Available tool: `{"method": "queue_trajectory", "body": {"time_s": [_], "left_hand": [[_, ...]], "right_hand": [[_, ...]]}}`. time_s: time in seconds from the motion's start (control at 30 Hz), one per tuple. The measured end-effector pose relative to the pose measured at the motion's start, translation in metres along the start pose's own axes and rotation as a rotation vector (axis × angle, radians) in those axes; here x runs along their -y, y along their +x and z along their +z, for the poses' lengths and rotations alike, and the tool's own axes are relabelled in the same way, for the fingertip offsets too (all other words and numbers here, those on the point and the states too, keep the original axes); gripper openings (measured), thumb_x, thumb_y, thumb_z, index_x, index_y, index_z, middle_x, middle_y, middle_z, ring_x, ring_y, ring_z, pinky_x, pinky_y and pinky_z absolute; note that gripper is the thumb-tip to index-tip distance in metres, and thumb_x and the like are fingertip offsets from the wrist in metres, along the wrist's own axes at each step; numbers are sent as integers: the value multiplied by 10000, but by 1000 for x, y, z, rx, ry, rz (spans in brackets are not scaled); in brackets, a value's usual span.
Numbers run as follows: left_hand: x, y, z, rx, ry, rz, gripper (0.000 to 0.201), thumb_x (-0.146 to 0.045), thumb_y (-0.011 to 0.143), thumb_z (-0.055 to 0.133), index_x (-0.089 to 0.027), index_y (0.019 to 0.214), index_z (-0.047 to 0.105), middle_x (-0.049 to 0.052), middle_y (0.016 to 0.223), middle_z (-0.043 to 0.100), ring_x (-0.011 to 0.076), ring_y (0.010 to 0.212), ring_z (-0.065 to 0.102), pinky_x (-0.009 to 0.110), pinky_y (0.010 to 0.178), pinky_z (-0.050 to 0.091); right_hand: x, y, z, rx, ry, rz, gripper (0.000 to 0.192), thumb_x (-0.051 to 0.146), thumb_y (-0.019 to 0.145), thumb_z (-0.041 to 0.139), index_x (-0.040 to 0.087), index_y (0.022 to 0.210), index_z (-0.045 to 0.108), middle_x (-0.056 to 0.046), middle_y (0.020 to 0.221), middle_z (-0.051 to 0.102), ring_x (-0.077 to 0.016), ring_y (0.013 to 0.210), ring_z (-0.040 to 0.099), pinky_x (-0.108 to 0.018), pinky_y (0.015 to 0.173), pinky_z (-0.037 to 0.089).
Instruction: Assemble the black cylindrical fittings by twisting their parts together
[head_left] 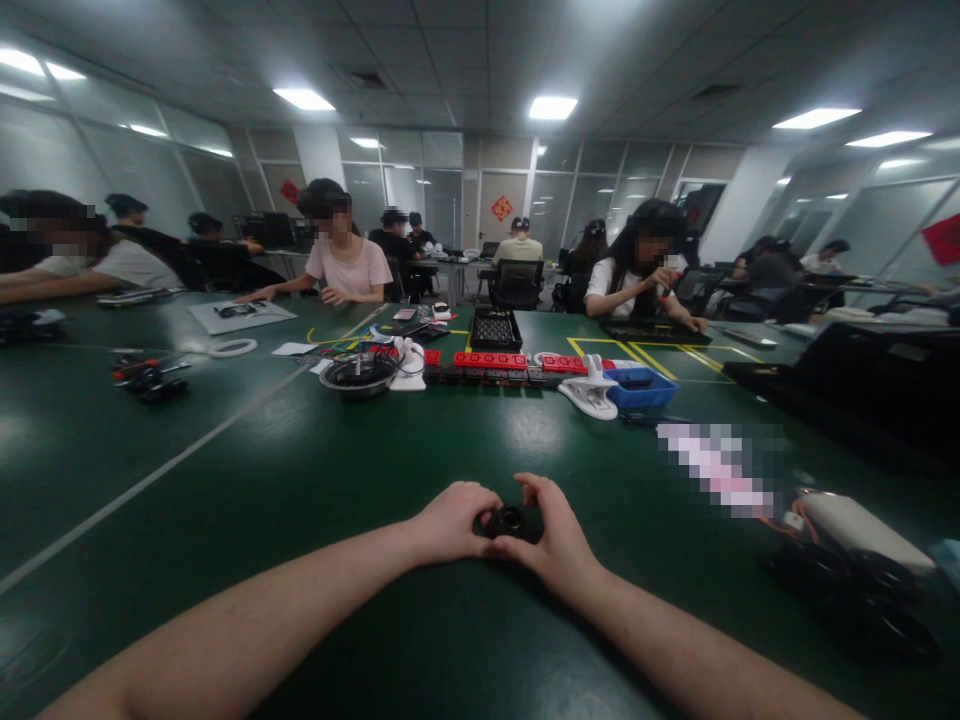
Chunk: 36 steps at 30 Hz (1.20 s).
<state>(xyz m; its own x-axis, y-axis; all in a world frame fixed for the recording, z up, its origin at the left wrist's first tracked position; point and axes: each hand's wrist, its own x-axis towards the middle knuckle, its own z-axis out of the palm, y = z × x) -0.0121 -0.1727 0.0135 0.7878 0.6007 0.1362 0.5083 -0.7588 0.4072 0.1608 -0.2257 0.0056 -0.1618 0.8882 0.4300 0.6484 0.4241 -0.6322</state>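
Black round part [508, 521] sits low centre, pinched between left hand [450, 524] and right hand [551, 540]. Steadying both wrists on the green table [300, 470] probably helps.

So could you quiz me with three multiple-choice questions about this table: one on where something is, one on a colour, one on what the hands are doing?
1. Where does the blue tray sit?
A. far side of the table, right of centre
B. beside the left elbow
C. on a chair

2. What colour is the tabletop?
A. white
B. dark green
C. red

3. How do the left hand and right hand stand?
A. flat and apart
B. raised in the air
C. both closed around a small black part

Answers: A, it lies beyond the hands to the right; B, green surface throughout; C, fingers of both grip the part between them.
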Motion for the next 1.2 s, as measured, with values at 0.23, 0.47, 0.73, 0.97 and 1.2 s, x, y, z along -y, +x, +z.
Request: {"method": "queue_trajectory", "body": {"time_s": [0.23,0.47,0.73,0.97,1.2], "left_hand": [[-2,-1,-2,-8,-4,15,315,-430,661,646,-162,694,483,-29,690,511,133,658,488,223,596,327],[0,-1,0,-17,-18,24,340,-455,660,640,-161,681,473,-30,684,511,130,646,491,220,599,334],[1,0,1,-6,-2,7,296,-413,662,634,-163,689,476,-22,688,514,143,655,490,227,606,337],[0,-1,0,-2,-21,14,262,-383,682,622,-170,789,513,-9,735,533,159,694,500,235,627,337],[0,-1,0,-9,-5,14,340,-485,680,611,-165,699,497,-22,684,515,145,656,493,228,598,327]], "right_hand": [[0,-3,-5,68,96,-140,541,111,629,507,205,1145,371,-58,978,523,-210,925,506,-386,847,402],[0,-4,-7,78,73,-158,530,160,678,541,191,1173,354,-92,1091,480,-227,1020,468,-397,896,382],[4,0,-4,75,-23,-118,510,336,644,670,190,1085,459,-79,1042,499,-228,977,475,-381,855,396],[11,2,-6,107,-124,-116,307,242,664,659,213,951,555,-38,869,511,-195,830,490,-335,731,411],[5,2,-8,47,-141,-90,288,318,684,652,196,924,551,-39,822,589,-201,777,520,-350,706,399]]}}
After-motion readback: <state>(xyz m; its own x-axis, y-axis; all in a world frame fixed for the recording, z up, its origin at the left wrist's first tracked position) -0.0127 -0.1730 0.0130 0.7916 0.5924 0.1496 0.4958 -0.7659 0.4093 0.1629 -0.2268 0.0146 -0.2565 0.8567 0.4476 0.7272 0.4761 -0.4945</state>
